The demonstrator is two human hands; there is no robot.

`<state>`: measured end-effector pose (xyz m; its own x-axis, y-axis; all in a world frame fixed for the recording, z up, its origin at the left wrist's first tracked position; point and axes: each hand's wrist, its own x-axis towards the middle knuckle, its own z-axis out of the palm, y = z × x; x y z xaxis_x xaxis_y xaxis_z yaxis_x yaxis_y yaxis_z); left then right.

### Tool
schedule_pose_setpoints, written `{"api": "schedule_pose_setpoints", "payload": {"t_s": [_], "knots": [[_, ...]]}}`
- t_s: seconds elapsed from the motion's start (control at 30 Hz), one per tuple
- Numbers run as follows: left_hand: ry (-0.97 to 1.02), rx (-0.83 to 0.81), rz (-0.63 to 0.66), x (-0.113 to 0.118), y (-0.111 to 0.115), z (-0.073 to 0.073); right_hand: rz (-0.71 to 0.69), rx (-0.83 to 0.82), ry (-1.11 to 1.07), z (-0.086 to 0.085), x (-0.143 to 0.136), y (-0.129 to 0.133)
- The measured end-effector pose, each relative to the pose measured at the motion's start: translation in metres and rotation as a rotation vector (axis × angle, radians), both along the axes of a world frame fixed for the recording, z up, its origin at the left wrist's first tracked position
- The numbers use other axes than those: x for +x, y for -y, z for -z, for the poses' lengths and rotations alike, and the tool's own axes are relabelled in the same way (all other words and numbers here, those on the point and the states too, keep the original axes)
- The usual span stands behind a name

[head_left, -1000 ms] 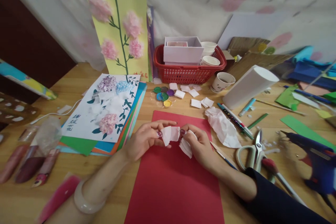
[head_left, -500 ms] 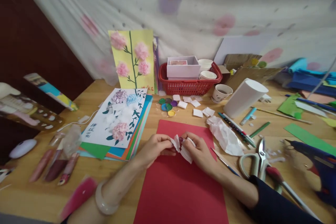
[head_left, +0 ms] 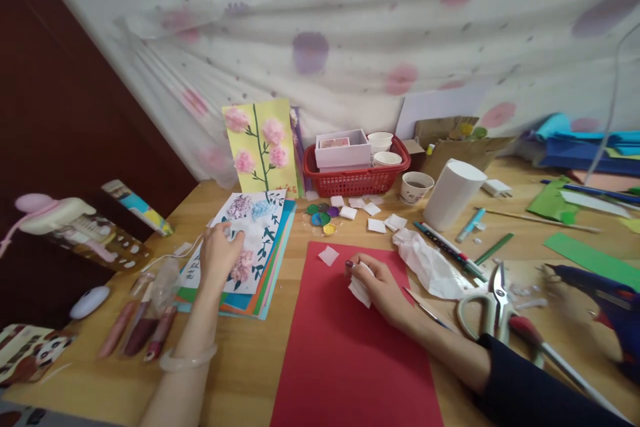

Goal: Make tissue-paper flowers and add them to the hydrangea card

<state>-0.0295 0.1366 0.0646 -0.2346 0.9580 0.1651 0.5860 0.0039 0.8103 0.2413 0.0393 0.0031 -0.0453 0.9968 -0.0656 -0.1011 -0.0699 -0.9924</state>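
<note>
White tissue pieces [head_left: 361, 289] sit pinched in our right hand [head_left: 380, 287] on the red paper [head_left: 350, 360]; our left hand [head_left: 220, 253] rests loosely curled, holding nothing, on the flower picture [head_left: 250, 240].

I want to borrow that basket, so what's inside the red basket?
The red basket holds a white box and stacked paper cups. Anything beneath the box is hidden.
</note>
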Motion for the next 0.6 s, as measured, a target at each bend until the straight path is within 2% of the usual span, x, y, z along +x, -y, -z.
{"api": "schedule_pose_setpoints", "payload": {"t_s": [0.1, 0.2, 0.27, 0.33, 0.4, 0.47, 0.53, 0.6], "knots": [[-0.134, 0.076, 0.124, 0.028, 0.017, 0.010, 0.011, -0.001, -0.012, 0.000, -0.001, 0.000], [-0.206, 0.034, 0.406, 0.075, 0.033, 0.032, 0.021, -0.004, -0.016, 0.000, -0.001, -0.001], [-0.246, 0.033, 0.481, 0.102, 0.038, 0.045, 0.033, -0.009, -0.030, 0.000, -0.002, 0.000], [-0.276, 0.023, 0.508, 0.114, 0.037, 0.051, 0.043, -0.030, -0.065, -0.002, -0.002, 0.000], [-0.290, -0.005, 0.510, 0.108, 0.031, 0.049, 0.040, -0.081, -0.193, -0.004, -0.001, 0.001], [-0.297, -0.027, 0.463, 0.087, 0.021, 0.042, 0.010, -0.157, -0.442, -0.006, 0.000, 0.000], [-0.313, -0.020, 0.342, 0.056, 0.010, 0.031, -0.040, -0.230, -0.673, -0.008, 0.002, -0.003], [-0.338, 0.018, 0.185, 0.028, 0.001, 0.022, -0.092, -0.291, -0.786, -0.008, 0.005, -0.006]]}}
